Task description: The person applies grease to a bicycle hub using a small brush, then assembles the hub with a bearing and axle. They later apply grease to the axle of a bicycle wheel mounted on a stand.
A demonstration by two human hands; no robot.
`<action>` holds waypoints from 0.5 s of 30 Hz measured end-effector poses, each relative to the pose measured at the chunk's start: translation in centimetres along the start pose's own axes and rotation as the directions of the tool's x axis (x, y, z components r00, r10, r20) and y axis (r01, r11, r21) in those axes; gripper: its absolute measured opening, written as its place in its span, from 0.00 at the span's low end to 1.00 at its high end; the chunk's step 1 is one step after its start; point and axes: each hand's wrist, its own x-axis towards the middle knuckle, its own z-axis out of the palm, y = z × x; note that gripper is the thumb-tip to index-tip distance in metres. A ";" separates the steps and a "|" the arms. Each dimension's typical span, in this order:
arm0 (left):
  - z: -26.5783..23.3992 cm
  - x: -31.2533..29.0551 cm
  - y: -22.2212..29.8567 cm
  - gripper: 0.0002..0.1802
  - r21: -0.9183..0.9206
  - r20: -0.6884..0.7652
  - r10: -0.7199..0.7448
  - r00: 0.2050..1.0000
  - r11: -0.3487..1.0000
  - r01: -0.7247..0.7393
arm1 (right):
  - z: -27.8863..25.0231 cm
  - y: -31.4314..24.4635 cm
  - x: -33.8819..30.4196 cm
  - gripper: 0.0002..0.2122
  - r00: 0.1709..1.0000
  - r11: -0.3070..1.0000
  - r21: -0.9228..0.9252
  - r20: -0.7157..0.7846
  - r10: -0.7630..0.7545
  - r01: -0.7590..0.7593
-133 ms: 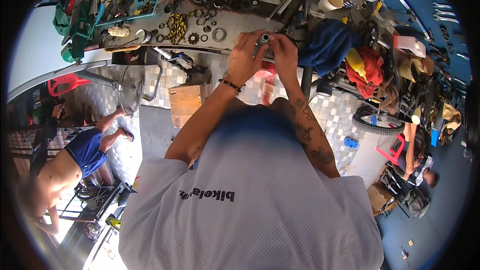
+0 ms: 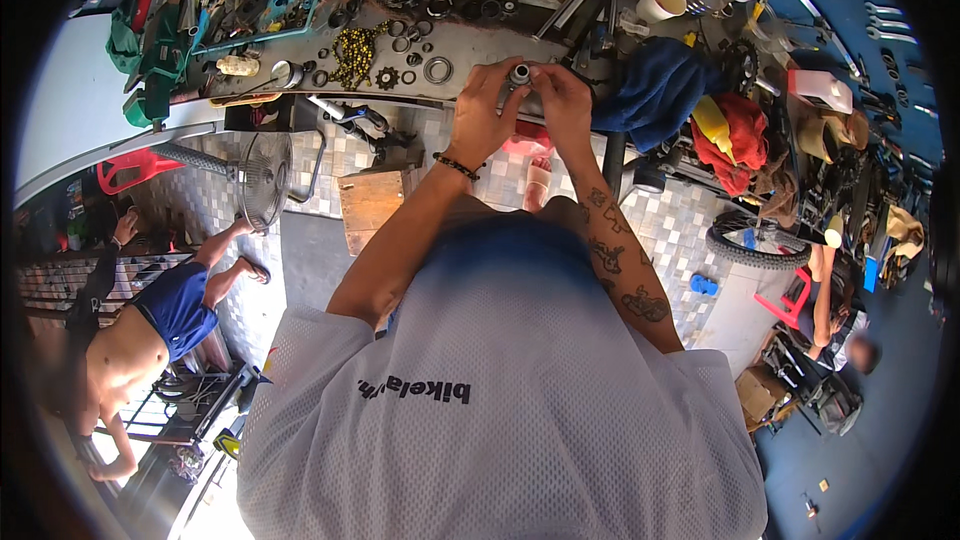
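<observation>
At the front edge of the workbench (image 2: 345, 88), my two hands meet around a small round metal part (image 2: 519, 74) with a hole in its end, perhaps from a bicycle hub. My left hand (image 2: 484, 108) grips its left side between thumb and fingers. The fingers of my right hand (image 2: 562, 98) pinch it from the right. My fingers cover most of its length. Left of my hands on the bench lie a metal ring (image 2: 437, 70), a small sprocket (image 2: 387, 78) and a yellow-and-black chain (image 2: 352, 55).
A dark blue cloth (image 2: 655, 90) lies right of my hands, by a yellow bottle (image 2: 712, 130) on a red rag. A paper cup (image 2: 661, 1) stands farther back. Below the bench are a wooden box (image 2: 372, 212) and a fan (image 2: 264, 180). Two other people are nearby, left and right.
My hands have shifted slightly left with the metal part still between them. The person at the left has moved an arm a little.
</observation>
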 end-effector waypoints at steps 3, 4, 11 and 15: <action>0.6 -0.3 -1.6 0.24 -0.018 0.043 -0.028 0.999 0.999 0.028 | 0.6 0.9 0.2 0.12 0.997 0.995 -0.064 -0.025 0.069 -0.071; 0.8 -0.6 -1.9 0.24 -0.016 0.033 -0.014 0.999 1.000 0.014 | 0.7 1.1 0.0 0.12 0.998 0.993 -0.102 -0.023 0.065 -0.067; 1.0 -2.1 -3.7 0.23 -0.036 0.058 -0.111 0.992 0.993 0.113 | 1.7 2.3 -0.7 0.12 0.990 0.979 -0.146 -0.052 0.134 -0.141; 0.0 -1.3 -3.4 0.20 0.012 0.105 -0.177 0.979 0.984 0.176 | 1.5 0.5 -0.5 0.13 0.985 0.969 -0.179 0.003 0.174 -0.171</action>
